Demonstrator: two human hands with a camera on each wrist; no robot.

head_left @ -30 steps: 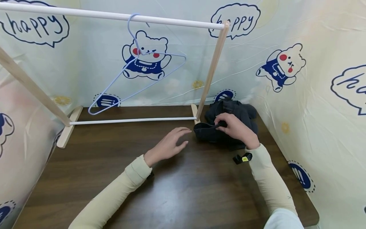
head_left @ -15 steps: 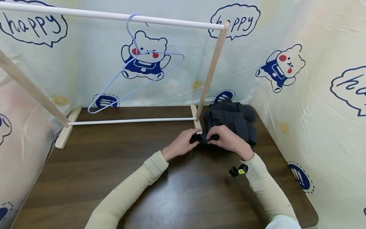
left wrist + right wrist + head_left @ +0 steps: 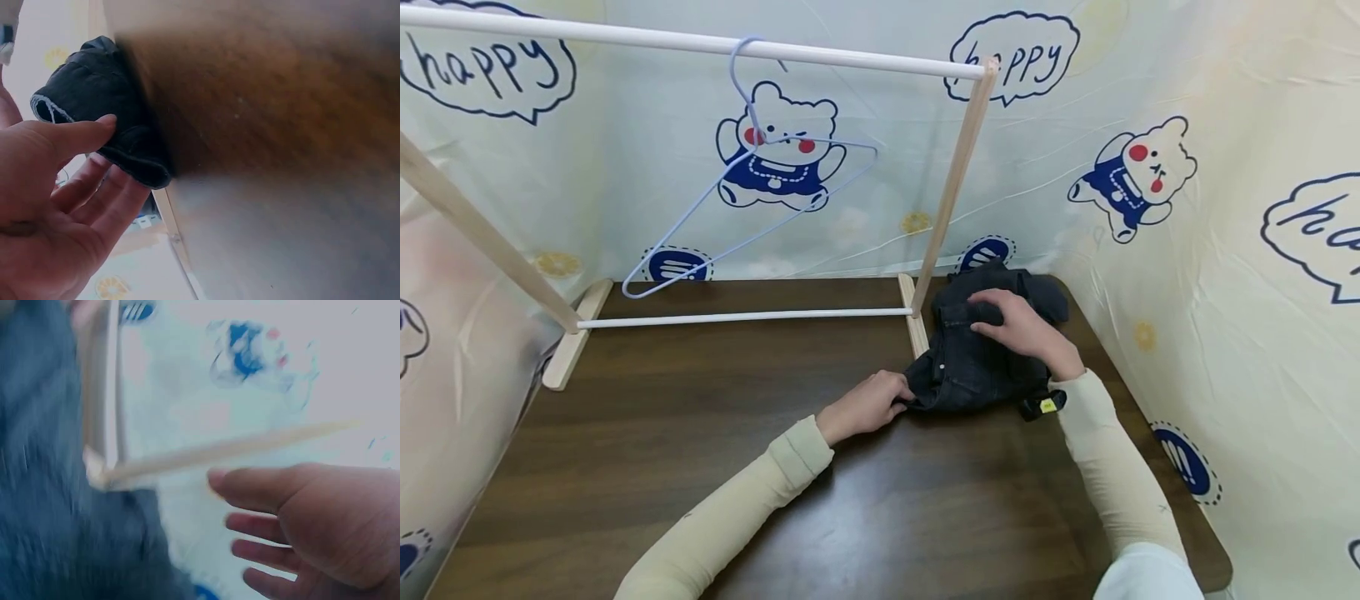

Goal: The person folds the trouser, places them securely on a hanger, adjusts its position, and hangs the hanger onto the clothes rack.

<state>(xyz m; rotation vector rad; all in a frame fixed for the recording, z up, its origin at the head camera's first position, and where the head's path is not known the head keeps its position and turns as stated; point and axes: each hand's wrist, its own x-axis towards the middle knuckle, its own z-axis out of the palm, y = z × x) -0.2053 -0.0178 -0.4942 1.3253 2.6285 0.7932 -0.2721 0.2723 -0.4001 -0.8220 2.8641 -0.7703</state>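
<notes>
Dark denim jeans (image 3: 966,371) lie bunched on the table beside the right foot of a clothes rack, with a button showing near the left edge. My left hand (image 3: 867,407) pinches their near left corner. In the left wrist view the thumb lies over the dark cloth (image 3: 94,87) and the other fingers are behind it. Above the jeans is my right hand (image 3: 1018,323), fingers spread and loosely bent. The right wrist view, blurred, shows that hand (image 3: 312,519) holding nothing, apart from the denim (image 3: 44,456).
The rack has a white top rail (image 3: 647,37), wooden legs (image 3: 958,175) and a white lower bar (image 3: 745,318). A light blue hanger (image 3: 692,208) hangs from the top rail. Brown wooden tabletop (image 3: 700,400) extends in front. Printed cloth walls (image 3: 865,208) stand behind and at the sides.
My left hand has moved right to the jeans and taken hold of their edge, now nearer me. My right hand has let go of the edge and moved back over the jeans.
</notes>
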